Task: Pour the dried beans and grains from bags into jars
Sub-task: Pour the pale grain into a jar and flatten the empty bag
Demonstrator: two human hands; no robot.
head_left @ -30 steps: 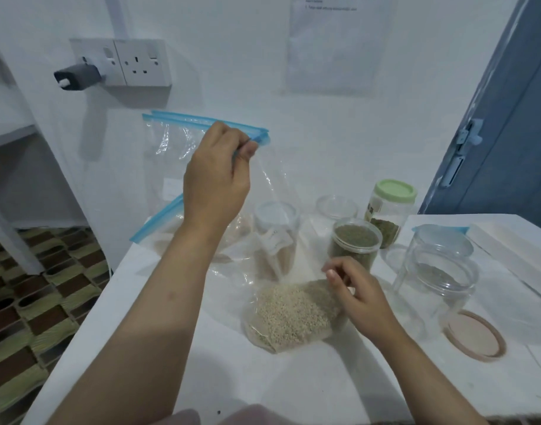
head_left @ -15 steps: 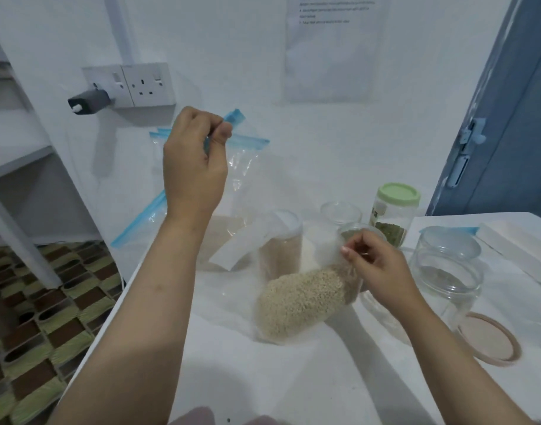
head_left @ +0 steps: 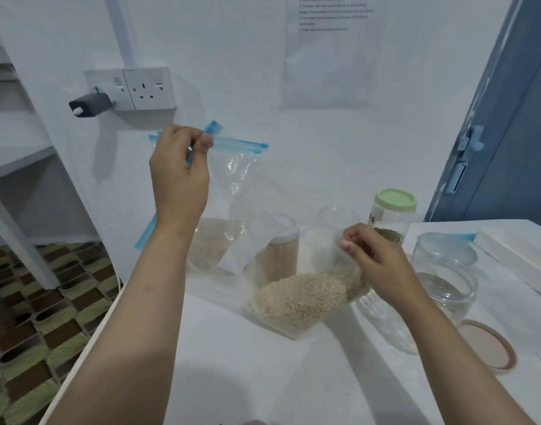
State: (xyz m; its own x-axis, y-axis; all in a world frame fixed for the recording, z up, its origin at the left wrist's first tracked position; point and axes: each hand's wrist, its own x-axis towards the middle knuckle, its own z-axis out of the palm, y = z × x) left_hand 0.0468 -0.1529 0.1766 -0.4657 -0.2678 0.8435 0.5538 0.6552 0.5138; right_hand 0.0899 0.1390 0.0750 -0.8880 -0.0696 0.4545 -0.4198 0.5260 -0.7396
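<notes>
Sagging between two hands, a clear zip bag (head_left: 247,191) holds pale grain (head_left: 306,297) pooled at its lower end on the white table (head_left: 232,378). The left hand (head_left: 179,176) pinches the blue zip strip (head_left: 238,145) up high; the right hand (head_left: 376,265) pinches the plastic just above the grain. A capped jar of tan grain (head_left: 277,256) stands just behind, a green-lidded jar (head_left: 392,213) farther back, and an open glass jar (head_left: 444,274) to the right beside a round lid (head_left: 487,348).

On the white tabletop (head_left: 232,378), near centre: clear zip bag of pale grain (head_left: 306,299), top held up left. Behind it, far centre: clear grain-filled jar (head_left: 278,256). Far right of that: green-lidded plastic jar (head_left: 393,210). Right: empty clear glass jar (head_left: 447,277); near right of it, round wooden lid (head_left: 487,348).
</notes>
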